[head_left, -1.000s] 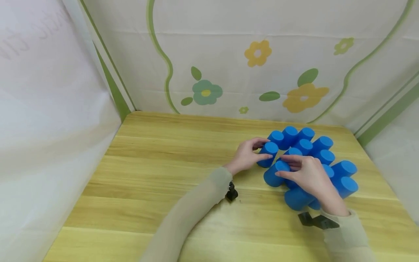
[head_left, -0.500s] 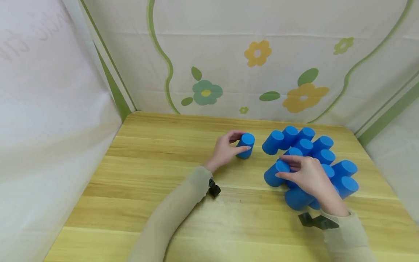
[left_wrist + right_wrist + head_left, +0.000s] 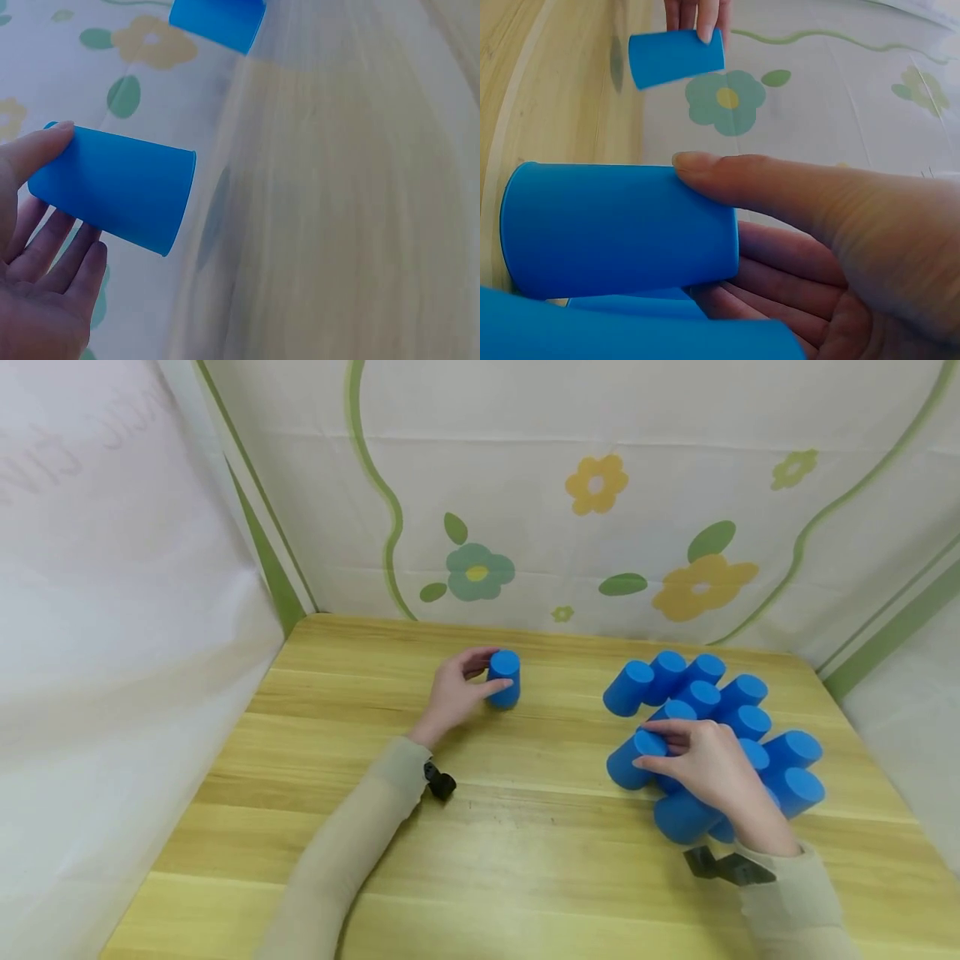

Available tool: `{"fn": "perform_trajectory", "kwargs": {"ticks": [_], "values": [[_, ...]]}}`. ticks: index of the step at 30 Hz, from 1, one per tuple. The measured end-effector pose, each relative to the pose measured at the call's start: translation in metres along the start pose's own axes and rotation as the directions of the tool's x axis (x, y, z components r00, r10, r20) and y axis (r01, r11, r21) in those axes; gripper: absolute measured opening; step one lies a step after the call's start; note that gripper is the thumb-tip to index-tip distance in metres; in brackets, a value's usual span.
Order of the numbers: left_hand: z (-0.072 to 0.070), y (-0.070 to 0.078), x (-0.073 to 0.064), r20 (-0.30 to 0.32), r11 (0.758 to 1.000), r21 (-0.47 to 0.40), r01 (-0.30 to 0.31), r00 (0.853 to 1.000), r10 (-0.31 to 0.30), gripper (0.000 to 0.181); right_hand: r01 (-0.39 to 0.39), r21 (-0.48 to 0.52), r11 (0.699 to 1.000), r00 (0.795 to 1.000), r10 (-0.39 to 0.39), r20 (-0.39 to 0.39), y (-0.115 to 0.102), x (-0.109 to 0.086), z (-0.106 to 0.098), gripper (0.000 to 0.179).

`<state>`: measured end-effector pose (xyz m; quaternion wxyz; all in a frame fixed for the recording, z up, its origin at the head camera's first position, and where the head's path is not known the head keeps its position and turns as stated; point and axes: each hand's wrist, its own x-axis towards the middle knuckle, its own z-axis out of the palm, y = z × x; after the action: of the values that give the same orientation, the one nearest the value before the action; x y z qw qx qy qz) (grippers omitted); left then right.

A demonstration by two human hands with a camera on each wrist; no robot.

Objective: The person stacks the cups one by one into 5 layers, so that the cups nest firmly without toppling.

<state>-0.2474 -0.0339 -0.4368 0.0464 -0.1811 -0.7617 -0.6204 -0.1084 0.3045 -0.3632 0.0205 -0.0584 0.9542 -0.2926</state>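
Observation:
Near the base of an upside-down blue cup [image 3: 505, 685], my left hand [image 3: 453, 693] pinches it between thumb and fingers, toward the back middle of the table. The left wrist view shows this cup [image 3: 112, 184] slightly above the tabletop, its shadow [image 3: 216, 217] apart from the rim. My right hand [image 3: 711, 762] holds a second inverted blue cup [image 3: 627, 766] at the front left of the cup group. In the right wrist view the thumb [image 3: 727, 176] presses on that cup [image 3: 615, 229], which stands with its rim at the table.
Several more upside-down blue cups [image 3: 630, 689] stand close together on the right side of the wooden table [image 3: 480, 877], some partly hidden behind my right hand. A flower-print white curtain [image 3: 525, 510] rises behind the table's back edge.
My left hand has carried its cup leftward, away from the group. The right hand has kept its place on its cup.

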Motion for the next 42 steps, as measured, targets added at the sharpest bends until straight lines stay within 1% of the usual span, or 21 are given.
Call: {"fn": "perform_trajectory", "kwargs": {"ticks": [3, 8, 14, 15, 16, 19, 22, 23, 27, 30, 33, 36, 42], "values": [[-0.018, -0.002, -0.002, -0.024, 1.0, 0.025, 0.015, 1.0, -0.015, 0.048, -0.003, -0.003, 1.0, 1.0, 0.003, 0.001, 0.0, 0.0, 0.0, 0.061], [-0.046, -0.006, -0.007, -0.06, 0.998, 0.043, 0.04, 0.998, -0.037, 0.049, -0.001, -0.009, 1.0, 1.0, 0.001, 0.0, -0.001, 0.0, 0.0, 0.061], [-0.074, -0.014, -0.012, -0.119, 0.997, 0.028, 0.066, 0.991, -0.062, 0.049, -0.003, -0.017, 1.0, 1.0, 0.003, 0.004, -0.001, 0.0, 0.0, 0.062], [-0.078, -0.016, -0.012, -0.131, 0.997, 0.024, 0.068, 0.989, -0.064, 0.049, -0.003, -0.017, 1.0, 1.0, 0.003, 0.005, -0.001, 0.0, 0.0, 0.062], [-0.083, -0.013, -0.014, -0.142, 0.997, 0.025, 0.07, 0.988, -0.066, 0.049, -0.003, -0.016, 1.0, 1.0, 0.003, 0.005, -0.001, 0.0, 0.001, 0.062], [-0.099, -0.018, -0.017, -0.174, 0.996, 0.042, 0.077, 0.982, -0.069, 0.049, -0.001, -0.016, 1.0, 1.0, 0.001, 0.006, -0.001, 0.0, 0.001, 0.062], [-0.116, -0.023, -0.022, -0.197, 0.993, 0.059, 0.1, 0.977, -0.086, 0.05, 0.003, -0.013, 1.0, 1.0, -0.003, 0.007, -0.001, 0.0, 0.002, 0.061], [-0.122, -0.029, -0.023, -0.207, 0.992, 0.062, 0.108, 0.974, -0.093, 0.051, 0.005, -0.012, 1.0, 1.0, -0.004, 0.009, -0.001, 0.0, 0.002, 0.061], [-0.143, -0.034, -0.028, -0.241, 0.986, 0.065, 0.151, 0.962, -0.131, 0.053, 0.012, -0.012, 1.0, 1.0, -0.012, 0.014, 0.0, -0.001, 0.002, 0.06], [-0.158, -0.038, -0.03, -0.265, 0.982, 0.074, 0.171, 0.953, -0.146, 0.055, 0.019, -0.019, 1.0, 1.0, -0.019, 0.02, 0.0, -0.001, 0.002, 0.061], [-0.17, -0.043, -0.032, -0.285, 0.978, 0.076, 0.192, 0.945, -0.163, 0.055, 0.025, -0.02, 0.999, 0.999, -0.024, 0.031, 0.0, -0.001, 0.002, 0.061], [-0.179, -0.044, -0.033, -0.29, 0.974, 0.071, 0.214, 0.939, -0.185, 0.057, 0.029, -0.019, 0.999, 0.999, -0.028, 0.042, 0.001, -0.001, 0.001, 0.061], [-0.186, -0.043, -0.034, -0.274, 0.97, 0.078, 0.231, 0.94, -0.202, 0.06, 0.037, -0.012, 0.999, 0.998, -0.036, 0.047, 0.0, 0.0, -0.001, 0.061]]}}
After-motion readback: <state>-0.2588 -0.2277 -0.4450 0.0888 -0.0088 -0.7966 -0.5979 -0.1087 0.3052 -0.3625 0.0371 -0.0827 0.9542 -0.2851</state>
